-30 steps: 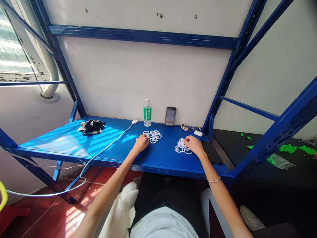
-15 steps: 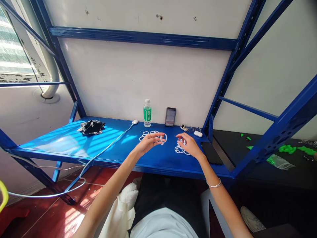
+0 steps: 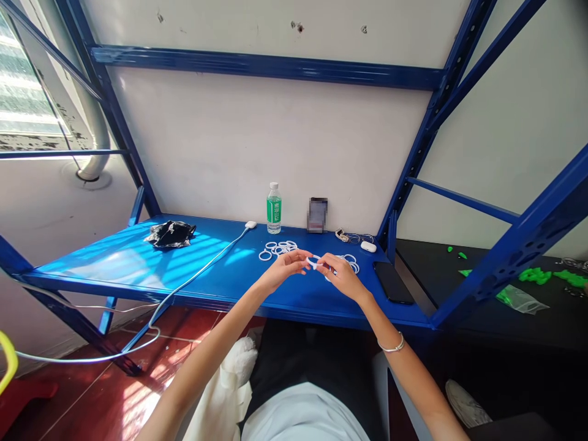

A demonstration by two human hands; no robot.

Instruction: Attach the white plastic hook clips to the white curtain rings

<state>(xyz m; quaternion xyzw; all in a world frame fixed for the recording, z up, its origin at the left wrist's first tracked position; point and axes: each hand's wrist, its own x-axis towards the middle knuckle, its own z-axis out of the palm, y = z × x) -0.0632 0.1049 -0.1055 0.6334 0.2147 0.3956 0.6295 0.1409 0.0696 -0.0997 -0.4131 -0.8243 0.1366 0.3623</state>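
My left hand (image 3: pixel 288 266) pinches one side of a white ring (image 3: pixel 312 262) above the blue shelf. The fingers of my right hand (image 3: pixel 339 271) are closed at the ring's other side, so it sits between both hands. Behind my left hand lies a group of similar white rings (image 3: pixel 265 255) on the shelf. More white rings (image 3: pixel 353 264) lie behind my right hand, partly covered by it. Whether a second ring is between my fingertips I cannot make out.
A bottle (image 3: pixel 274 209) and a propped-up phone (image 3: pixel 317 215) stand at the wall. Glasses (image 3: pixel 359 237), a white case (image 3: pixel 368 247) and a black phone (image 3: pixel 392 283) lie right. Left are crumpled black plastic (image 3: pixel 171 234) and a charger cable (image 3: pixel 206 269). Blue posts frame the shelf.
My right hand has moved left from above the right-hand rings and closed at the ring in my left hand. My left hand has shifted slightly right, uncovering more of the left-hand rings.
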